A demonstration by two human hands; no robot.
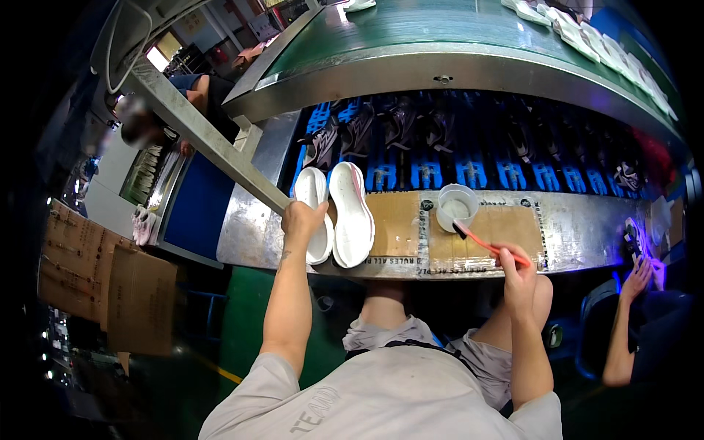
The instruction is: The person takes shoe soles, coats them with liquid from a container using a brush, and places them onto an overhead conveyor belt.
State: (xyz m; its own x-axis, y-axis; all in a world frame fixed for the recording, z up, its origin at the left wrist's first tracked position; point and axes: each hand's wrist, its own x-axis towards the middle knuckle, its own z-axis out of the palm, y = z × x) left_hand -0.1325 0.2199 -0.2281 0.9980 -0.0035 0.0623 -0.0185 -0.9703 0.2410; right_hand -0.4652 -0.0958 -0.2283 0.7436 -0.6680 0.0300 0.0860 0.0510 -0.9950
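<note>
Two white shoe soles lie side by side on the metal bench. My left hand [301, 221] is closed around the outer edge of the left shoe sole [317, 246]. The right shoe sole [352, 220], pinkish along one side, rests right beside it. In my right hand [518, 273] is a small brush [480, 240] with an orange-red handle, held between the fingers. Its dark bristles are at the near rim of a clear plastic cup [456, 207], which has a whitish content at the bottom. Whether the bristles touch the cup, I cannot tell.
Brown cardboard [469, 249] taped to the metal bench [253, 220] lies under the cup. Behind it, dark shoe uppers [400, 125] sit on blue holders. A green conveyor [411, 29] runs above, carrying white soles [587, 40]. Other people work at the left and right.
</note>
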